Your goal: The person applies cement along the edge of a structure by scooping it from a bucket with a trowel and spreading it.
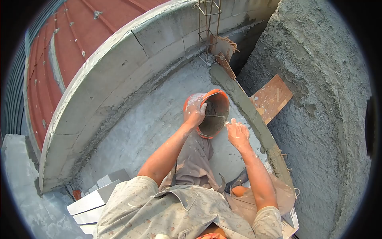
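Tilted over my legs is an orange bucket [185, 104] with grey mortar [211, 126] inside. My left hand [194, 111] is closed on its left rim, the thumb over the edge. Just right of the bucket, my right hand [238, 133] is closed around the pale handle of what looks like a trowel [217, 116]. The trowel's thin edge shows inside the bucket mouth; the rest of its blade is hard to make out. White smears mark the fingers of both hands.
A curved block wall [119, 59] rises at left, with a red metal roof [79, 36] beyond. Upright rebar [209, 24] stands at the top. A plywood piece [272, 97] juts beside a fresh mortar ledge [250, 107] and rough wall [318, 119]. Pale blocks [89, 205] lie lower left.
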### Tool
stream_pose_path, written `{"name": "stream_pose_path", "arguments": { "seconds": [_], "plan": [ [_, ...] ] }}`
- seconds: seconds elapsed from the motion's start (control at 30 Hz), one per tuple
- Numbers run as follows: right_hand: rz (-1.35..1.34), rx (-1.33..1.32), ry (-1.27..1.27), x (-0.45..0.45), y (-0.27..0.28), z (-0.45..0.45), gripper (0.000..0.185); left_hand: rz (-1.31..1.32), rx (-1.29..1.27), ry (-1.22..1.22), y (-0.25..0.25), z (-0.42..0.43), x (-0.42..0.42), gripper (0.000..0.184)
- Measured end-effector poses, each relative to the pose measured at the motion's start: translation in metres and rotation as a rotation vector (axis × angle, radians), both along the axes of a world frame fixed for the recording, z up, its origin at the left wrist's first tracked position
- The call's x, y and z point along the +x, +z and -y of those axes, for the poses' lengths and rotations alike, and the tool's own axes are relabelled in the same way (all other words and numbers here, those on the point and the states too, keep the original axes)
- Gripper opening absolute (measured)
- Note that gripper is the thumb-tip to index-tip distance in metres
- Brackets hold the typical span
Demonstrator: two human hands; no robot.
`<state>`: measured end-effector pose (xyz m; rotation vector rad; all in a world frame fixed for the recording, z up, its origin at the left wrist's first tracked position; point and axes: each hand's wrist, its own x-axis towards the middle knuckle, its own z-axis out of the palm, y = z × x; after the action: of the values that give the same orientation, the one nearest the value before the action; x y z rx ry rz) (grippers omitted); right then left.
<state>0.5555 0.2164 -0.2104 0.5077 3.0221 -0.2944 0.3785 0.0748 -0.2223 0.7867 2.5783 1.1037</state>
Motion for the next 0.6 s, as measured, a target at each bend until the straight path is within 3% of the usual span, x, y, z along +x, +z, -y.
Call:
{"name": "stream_pose_path", "arguments": {
  "seconds": [0.13, 0.23, 0.27, 0.37, 0.4, 0.5, 0.57, 0.6],
  "plan": [
    [-0.076, 0.290, -0.102, -0.020, -0.036, -0.006, 0.021, 0.004, 0.029, -0.009, -0.003, 0.007, 0.006, 0.043],
    [0.234, 0.091, 0.057, -0.025, -0.036, 0.001, 0.022, -0.052, 0.075, 0.011, -0.013, 0.010, 0.013, 0.042],
    [0.213, 0.074, 0.139, -0.019, -0.017, -0.009, 0.022, -0.070, 0.093, 0.027, -0.018, 0.010, 0.017, 0.041],
    [-0.067, 0.117, -0.062, -0.023, -0.001, -0.011, 0.018, -0.067, 0.043, 0.028, -0.025, 0.014, 0.029, 0.040],
    [-0.006, 0.086, -0.091, -0.026, -0.007, -0.017, 0.019, -0.030, 0.039, 0.030, -0.021, 0.015, 0.035, 0.039],
    [0.238, -0.126, 0.069, -0.017, -0.063, -0.025, 0.022, -0.111, 0.012, -0.033, -0.024, 0.017, 0.045, 0.040],
    [0.227, -0.447, -0.015, -0.002, -0.080, -0.020, 0.022, -0.061, 0.075, 0.017, -0.027, 0.018, 0.046, 0.040],
    [0.345, -0.660, -0.167, 0.000, -0.055, -0.005, 0.022, -0.035, 0.108, 0.034, -0.029, 0.018, 0.044, 0.039]
  ]
}}
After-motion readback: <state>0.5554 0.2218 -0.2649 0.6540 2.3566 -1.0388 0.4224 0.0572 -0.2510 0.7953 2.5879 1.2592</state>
